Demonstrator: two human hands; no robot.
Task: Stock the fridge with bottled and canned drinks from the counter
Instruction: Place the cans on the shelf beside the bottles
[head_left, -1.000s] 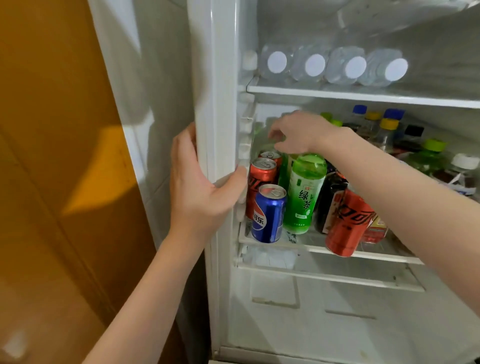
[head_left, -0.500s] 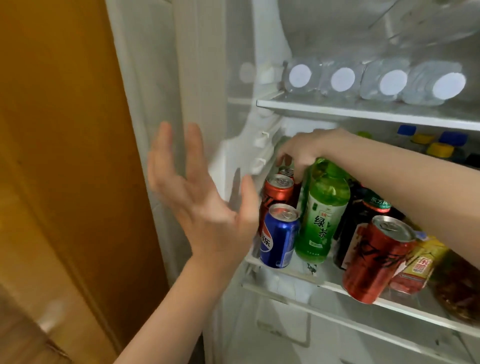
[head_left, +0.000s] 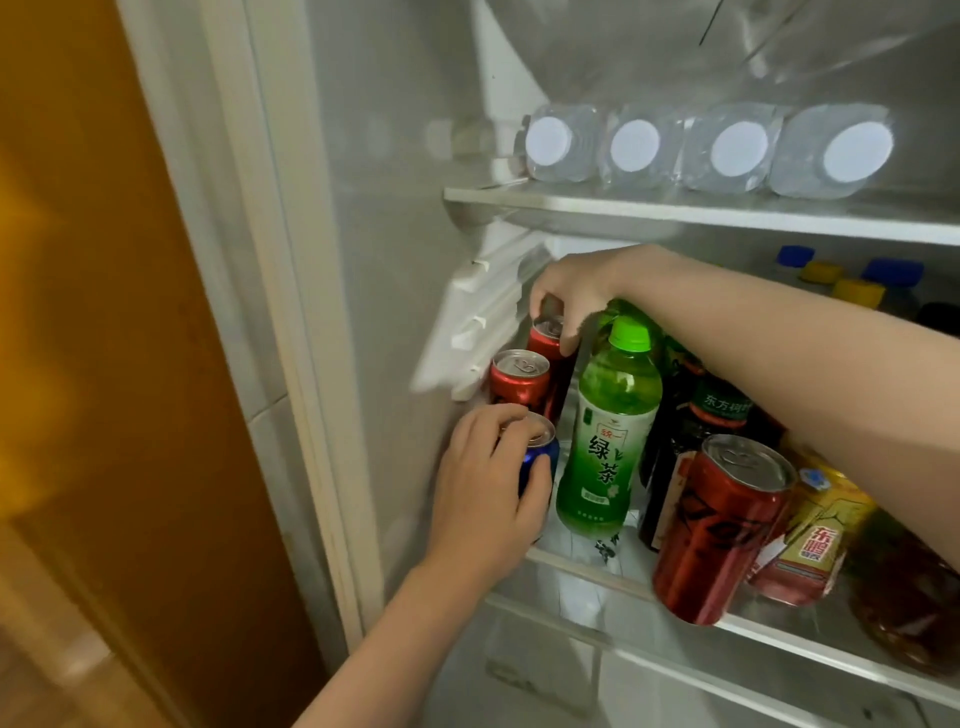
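glossy metal cans; clear plastic bottles

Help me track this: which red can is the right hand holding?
The rearmost red can, deepest in the fridge: the right hand grips its rim. The middle red can and front red can are free.

The left hand, its bare forearm rising from the lower edge, curls fingers and thumb round a blue can, while the right arm stretches in from the right, the right hand bent down, fingertips gripping the rear red can.
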